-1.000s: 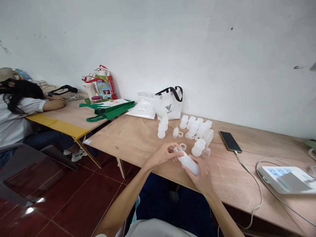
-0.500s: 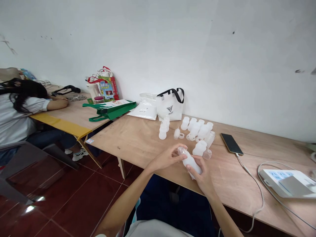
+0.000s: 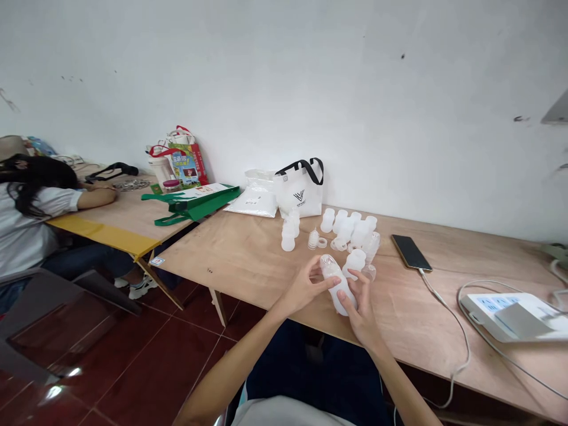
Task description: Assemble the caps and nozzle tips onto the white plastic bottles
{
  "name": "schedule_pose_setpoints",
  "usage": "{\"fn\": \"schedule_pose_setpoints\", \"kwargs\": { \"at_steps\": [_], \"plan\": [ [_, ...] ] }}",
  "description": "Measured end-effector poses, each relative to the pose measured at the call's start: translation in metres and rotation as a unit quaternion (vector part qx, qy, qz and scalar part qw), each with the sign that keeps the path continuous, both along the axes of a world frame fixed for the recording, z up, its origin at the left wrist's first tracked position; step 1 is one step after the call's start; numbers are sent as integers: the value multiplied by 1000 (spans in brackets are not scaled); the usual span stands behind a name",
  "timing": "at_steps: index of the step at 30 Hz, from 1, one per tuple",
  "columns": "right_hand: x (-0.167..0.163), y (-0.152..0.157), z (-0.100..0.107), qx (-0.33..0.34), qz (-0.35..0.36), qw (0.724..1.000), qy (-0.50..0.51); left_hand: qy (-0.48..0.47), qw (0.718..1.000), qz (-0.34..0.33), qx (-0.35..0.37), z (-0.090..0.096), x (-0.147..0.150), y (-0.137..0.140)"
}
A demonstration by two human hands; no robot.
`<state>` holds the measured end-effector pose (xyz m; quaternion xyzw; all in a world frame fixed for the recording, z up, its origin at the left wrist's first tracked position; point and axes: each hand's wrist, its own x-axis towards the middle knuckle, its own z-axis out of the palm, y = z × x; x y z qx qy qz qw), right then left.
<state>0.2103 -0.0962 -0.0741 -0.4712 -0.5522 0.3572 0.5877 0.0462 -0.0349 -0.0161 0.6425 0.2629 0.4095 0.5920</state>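
Observation:
Both my hands hold one translucent white plastic bottle (image 3: 338, 284) above the near edge of the wooden table (image 3: 248, 254). My right hand (image 3: 362, 310) grips its lower body. My left hand (image 3: 304, 289) has its fingers on the bottle's upper end, where a clear cap sits. Just behind the bottle stands a cluster of several similar white bottles (image 3: 355, 232) with small clear caps and rings beside them. Two more bottles (image 3: 290, 232) stand a little to the left.
A black phone (image 3: 410, 252) lies right of the bottles, its cable running to a white power strip (image 3: 510, 310). A white tote bag (image 3: 299, 190), plastic packets and a green bag (image 3: 195, 199) sit near the wall. Another person (image 3: 31, 207) sits at the left table.
The bottle has been tipped from lying slanted to more upright between my hands. My right fingers have shifted up along its body.

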Motion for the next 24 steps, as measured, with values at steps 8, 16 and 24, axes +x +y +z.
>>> {"fn": "schedule_pose_setpoints", "kwargs": {
  "at_steps": [8, 16, 24],
  "plan": [
    [1, 4, 0, 37, -28, 998, -29, -29, 999, 41, 10, 4, -5, 1],
    [4, 10, -6, 3, -36, 997, -67, -15, 972, 223, 78, 11, -53, 42],
    [5, 11, -7, -6, -29, 997, -73, 51, 961, 253, 98, -26, -66, 76]
  ]
}}
